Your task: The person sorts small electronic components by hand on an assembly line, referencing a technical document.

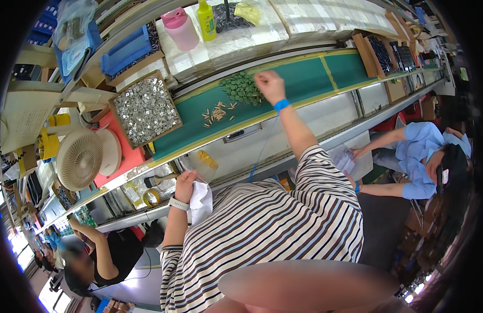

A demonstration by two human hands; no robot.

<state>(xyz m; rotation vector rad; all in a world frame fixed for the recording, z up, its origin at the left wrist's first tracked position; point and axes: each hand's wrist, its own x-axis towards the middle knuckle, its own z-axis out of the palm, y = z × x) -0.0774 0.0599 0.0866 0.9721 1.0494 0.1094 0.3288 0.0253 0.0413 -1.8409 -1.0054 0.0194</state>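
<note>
My left hand (186,186), with a pale watch band at the wrist, is closed near the bench's front edge. A crumpled white sheet (201,202), cloth or paper, hangs from it against my striped shirt. Further off, my right hand (271,87), wearing a blue wristband, reaches over the green belt (299,73). Its fingers are curled together at the right side of a heap of small green disc-shaped parts (240,87); whatever they pinch is too small to make out. Several small tan and copper-coloured pieces (217,113) lie loose just left of and nearer than the heap.
A shallow box of small metal parts (146,109) stands at the belt's left end, beside a white fan (81,158). Behind are a pink bottle (179,28) and a yellow-green bottle (205,21). A co-worker in blue (421,151) sits right; another person (116,255) is lower left.
</note>
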